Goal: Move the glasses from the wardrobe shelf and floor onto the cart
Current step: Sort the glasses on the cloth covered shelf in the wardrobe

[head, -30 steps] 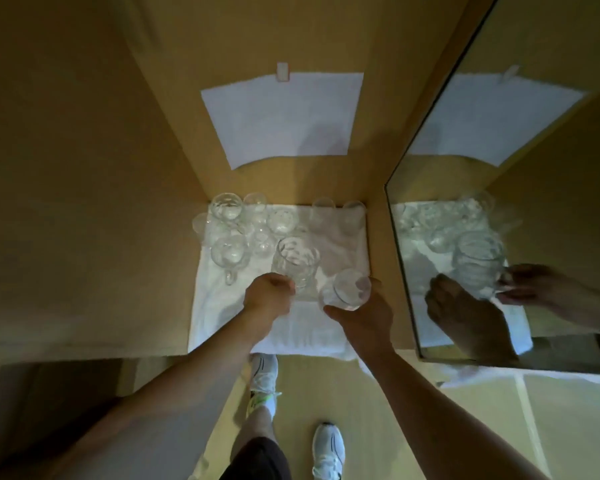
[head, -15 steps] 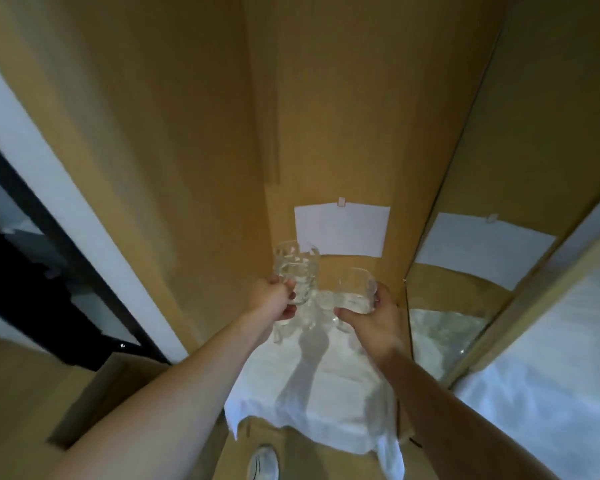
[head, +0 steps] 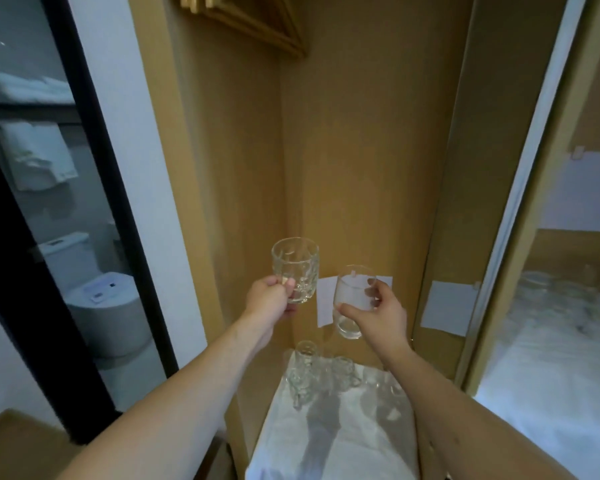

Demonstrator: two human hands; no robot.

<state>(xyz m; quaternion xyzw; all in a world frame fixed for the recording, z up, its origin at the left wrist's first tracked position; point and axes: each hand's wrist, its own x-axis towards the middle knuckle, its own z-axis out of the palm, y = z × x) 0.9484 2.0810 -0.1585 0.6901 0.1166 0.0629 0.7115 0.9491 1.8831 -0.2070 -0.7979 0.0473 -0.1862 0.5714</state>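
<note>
My left hand grips the handle of a dimpled glass mug and holds it upright in the air, in front of the wardrobe's back panel. To its right, my right hand holds a plain clear tumbler tilted slightly, fingers wrapped round its side. Below both hands, several more clear glasses stand on a white cloth inside the wardrobe. No cart is in view.
The wardrobe's wooden side wall stands at left, its mirrored sliding door at right. Wooden hangers hang overhead. A dark-framed glass door at far left shows a toilet. White paper is stuck to the back panel.
Both hands have lifted the mug and the tumbler off the cloth and raised them high. My view has tilted up and swung left, bringing in the glass door and the hangers.
</note>
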